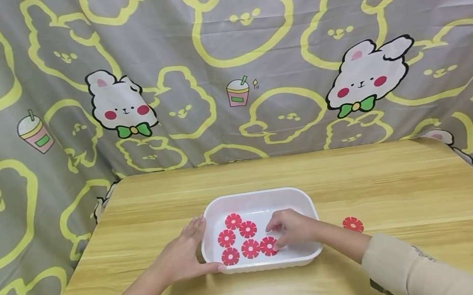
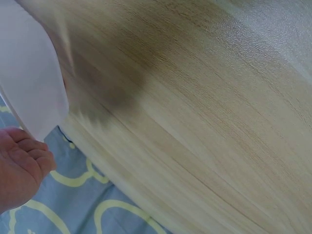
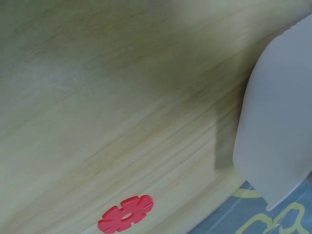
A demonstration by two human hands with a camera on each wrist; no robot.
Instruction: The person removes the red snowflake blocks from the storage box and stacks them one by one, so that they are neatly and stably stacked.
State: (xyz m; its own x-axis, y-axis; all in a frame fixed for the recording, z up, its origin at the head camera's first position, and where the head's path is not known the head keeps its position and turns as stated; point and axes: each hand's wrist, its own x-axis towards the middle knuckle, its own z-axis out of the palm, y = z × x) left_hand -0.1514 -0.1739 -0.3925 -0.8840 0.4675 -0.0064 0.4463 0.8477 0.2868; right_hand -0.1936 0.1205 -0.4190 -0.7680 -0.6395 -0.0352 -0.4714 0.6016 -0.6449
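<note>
A white plastic tub (image 1: 264, 266) stands on the wooden table. Inside it, several red snowflake discs (image 1: 247, 229), round and notched with a hole in the middle, lie spread over the left and middle of its floor. My left hand (image 1: 183, 254) grips the tub's left end, thumb at the front corner and fingers along the side; in the left wrist view the hand (image 2: 24, 168) is at the tub's rim. My right hand (image 1: 294, 227) reaches into the tub, thumb and forefinger apart, the thumb at the edge of the rightmost disc (image 1: 269, 246).
One more red snowflake disc (image 1: 353, 225) lies on the table (image 1: 409, 182) right of the tub, beyond the right forearm; the right wrist view shows this disc (image 3: 126, 214) too. A grey curtain (image 1: 173, 39) with cartoon rabbits hangs behind the table and along its sides.
</note>
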